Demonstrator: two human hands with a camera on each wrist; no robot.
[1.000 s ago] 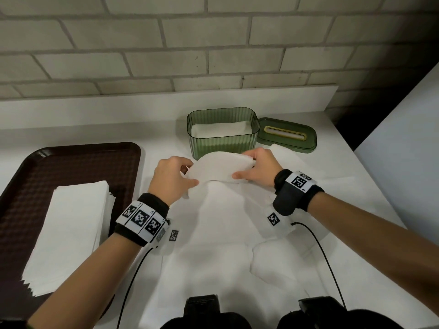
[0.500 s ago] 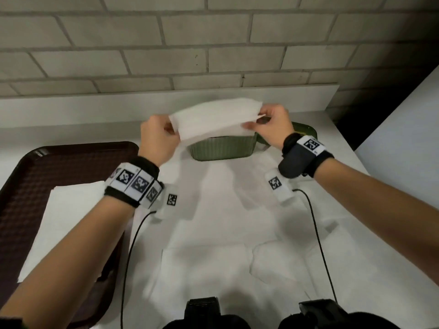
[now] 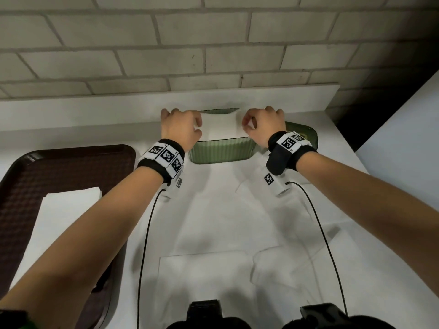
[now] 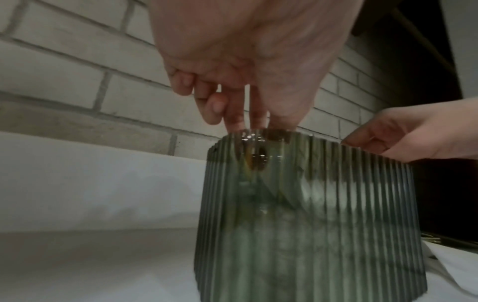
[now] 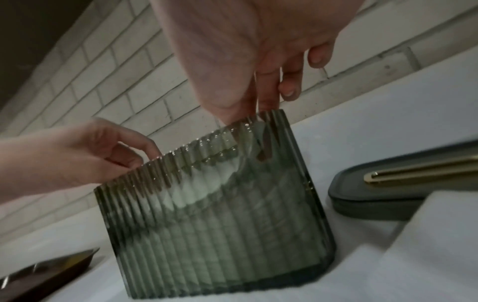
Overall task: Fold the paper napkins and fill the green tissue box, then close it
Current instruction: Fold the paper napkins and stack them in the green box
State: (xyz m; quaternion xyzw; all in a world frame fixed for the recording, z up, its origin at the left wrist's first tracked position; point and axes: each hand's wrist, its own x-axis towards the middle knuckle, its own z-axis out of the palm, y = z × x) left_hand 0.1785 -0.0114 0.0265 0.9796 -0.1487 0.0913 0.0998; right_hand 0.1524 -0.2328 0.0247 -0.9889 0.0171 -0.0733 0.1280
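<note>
The green ribbed tissue box (image 3: 221,151) stands open at the back of the white table. A folded white napkin (image 3: 219,125) lies across its opening. My left hand (image 3: 198,127) pinches the napkin's left end and my right hand (image 3: 245,124) pinches its right end. In the left wrist view my left hand (image 4: 254,122) dips its fingertips inside the box (image 4: 310,204) at the rim. In the right wrist view my right hand (image 5: 258,108) reaches into the box (image 5: 220,204), and the napkin (image 5: 207,183) shows through the wall. The green lid (image 3: 303,132) lies right of the box, partly hidden by my right wrist.
A brown tray (image 3: 71,167) at the left holds a stack of white napkins (image 3: 54,224). Loose unfolded napkins (image 3: 213,233) cover the table in front of the box. A brick wall runs close behind the box, and a white panel stands at the right.
Both hands lifted the folded napkin off the table, carried it away from me over the box, and have now lowered it into the opening.
</note>
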